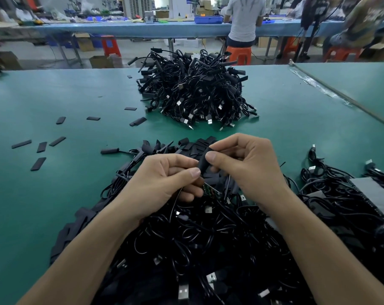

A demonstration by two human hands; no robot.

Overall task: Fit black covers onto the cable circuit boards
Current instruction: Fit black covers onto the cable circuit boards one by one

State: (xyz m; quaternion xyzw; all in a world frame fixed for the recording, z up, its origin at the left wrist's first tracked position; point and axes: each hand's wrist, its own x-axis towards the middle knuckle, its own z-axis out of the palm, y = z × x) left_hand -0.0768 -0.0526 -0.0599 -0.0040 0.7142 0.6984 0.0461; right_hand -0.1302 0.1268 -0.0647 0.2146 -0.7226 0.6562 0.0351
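Note:
My right hand (246, 166) pinches a black cover (203, 160) between thumb and fingers, held upright over the near pile. Just below it, my left hand (164, 181) grips a cable whose green circuit board (209, 190) pokes out beside its fingers. The cover's lower end sits right above the board; whether it is over the board I cannot tell. A heap of black USB cables (197, 249) lies under both hands, and loose black covers (193, 144) are piled just beyond them.
A second heap of cables (195, 91) sits further back on the green table (54, 194). Several single covers (41, 147) lie scattered at the left. More cables and a grey tray (375, 194) are at the right. People sit at a blue bench behind.

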